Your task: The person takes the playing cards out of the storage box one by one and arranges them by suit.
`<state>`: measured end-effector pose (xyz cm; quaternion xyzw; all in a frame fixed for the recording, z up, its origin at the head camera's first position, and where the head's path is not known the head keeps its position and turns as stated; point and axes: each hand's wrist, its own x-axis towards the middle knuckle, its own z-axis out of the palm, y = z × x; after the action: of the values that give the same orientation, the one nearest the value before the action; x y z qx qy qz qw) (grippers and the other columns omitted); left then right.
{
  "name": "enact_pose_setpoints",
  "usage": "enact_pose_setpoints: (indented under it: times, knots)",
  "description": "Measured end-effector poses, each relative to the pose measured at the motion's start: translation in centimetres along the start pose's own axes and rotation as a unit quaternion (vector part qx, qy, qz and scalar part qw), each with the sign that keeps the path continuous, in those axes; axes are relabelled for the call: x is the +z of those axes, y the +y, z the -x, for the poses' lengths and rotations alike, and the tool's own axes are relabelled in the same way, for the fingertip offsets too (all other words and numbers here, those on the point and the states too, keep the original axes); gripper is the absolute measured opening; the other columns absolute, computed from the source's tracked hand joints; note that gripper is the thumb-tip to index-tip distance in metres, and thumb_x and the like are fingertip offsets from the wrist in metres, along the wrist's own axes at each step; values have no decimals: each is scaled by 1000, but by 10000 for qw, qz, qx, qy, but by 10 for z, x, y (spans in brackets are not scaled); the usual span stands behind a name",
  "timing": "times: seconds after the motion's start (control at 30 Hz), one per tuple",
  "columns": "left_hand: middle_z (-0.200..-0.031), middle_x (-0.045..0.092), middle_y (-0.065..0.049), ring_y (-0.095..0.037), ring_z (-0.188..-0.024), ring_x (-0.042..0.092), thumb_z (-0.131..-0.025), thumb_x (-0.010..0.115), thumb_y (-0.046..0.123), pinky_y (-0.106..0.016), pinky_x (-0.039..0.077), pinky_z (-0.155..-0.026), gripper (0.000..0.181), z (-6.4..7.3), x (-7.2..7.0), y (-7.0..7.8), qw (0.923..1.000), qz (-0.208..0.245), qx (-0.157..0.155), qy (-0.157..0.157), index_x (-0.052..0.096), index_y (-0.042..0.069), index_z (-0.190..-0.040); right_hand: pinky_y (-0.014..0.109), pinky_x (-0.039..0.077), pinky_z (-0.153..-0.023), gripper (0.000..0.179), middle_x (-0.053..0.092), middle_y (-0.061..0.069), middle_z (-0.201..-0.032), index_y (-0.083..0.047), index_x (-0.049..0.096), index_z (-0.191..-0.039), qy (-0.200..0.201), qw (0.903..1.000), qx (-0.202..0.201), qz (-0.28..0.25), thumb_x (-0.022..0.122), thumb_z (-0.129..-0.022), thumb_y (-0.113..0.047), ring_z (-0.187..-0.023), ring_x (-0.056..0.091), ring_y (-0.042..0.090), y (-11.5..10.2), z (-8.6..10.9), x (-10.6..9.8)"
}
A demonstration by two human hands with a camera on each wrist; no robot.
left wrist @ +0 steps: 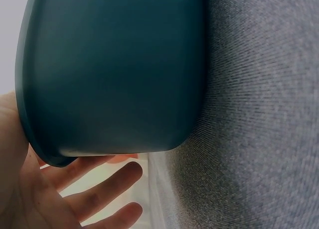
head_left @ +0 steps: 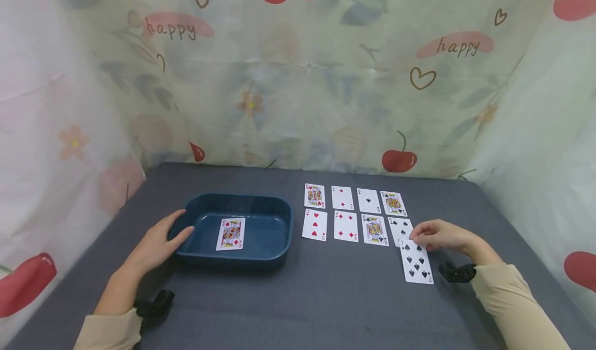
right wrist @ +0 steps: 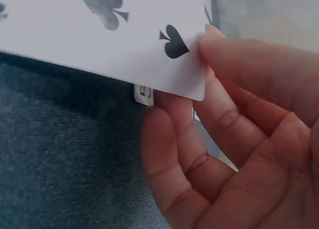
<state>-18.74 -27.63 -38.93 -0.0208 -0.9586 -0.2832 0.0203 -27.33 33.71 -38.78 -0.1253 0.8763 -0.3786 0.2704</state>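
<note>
My left hand (head_left: pixel 155 241) holds the near-left side of a dark teal tray (head_left: pixel 233 261), thumb over the rim and fingers outside. In the left wrist view the tray's outer wall (left wrist: pixel 114 74) fills much of the picture; several fingers extend beyond it. Inside the tray lies one face-up face card of diamonds (head_left: pixel 231 234). Over at the right, my right hand (head_left: pixel 447 239) pinches a seven of spades (head_left: pixel 417 263) by its top edge, between thumb and fingers. That card hangs tilted, its face visible, and overlaps the view of a five of spades (head_left: pixel 399 227) on the table.
Two rows of face-up playing cards lie right of the tray, among them a two of diamonds (head_left: pixel 342 198), a three of hearts (head_left: pixel 314 225), a four of diamonds (head_left: pixel 345 226) and a black king (head_left: pixel 374 230). Printed curtains (head_left: pixel 307 117) enclose the grey tabletop (head_left: pixel 298 298).
</note>
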Motion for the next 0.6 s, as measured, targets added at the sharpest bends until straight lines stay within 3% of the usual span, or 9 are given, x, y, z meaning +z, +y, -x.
enact_pose_setpoints:
  times: [0.2, 0.6]
  knots:
    - [-145, 29, -33, -50, -132, 28, -95, 46, 44, -66, 25, -105, 70, 0, 1, 0, 10000, -29, 20, 28, 27, -3, -143, 28, 49, -76, 29, 64, 1, -93, 5, 60, -106, -194, 9998, -65, 90, 59, -90, -19, -81, 57, 5, 1, -1, 4]
    - [-145, 29, -33, -50, -132, 28, -95, 46, 44, -65, 25, -105, 70, 0, 1, 0, 10000, -64, 31, 40, 27, -3, -143, 28, 48, -73, 26, 65, 4, -93, 2, 64, -102, -18, 9989, 102, 460, 62, -88, -19, -81, 55, 8, -1, 2, 8]
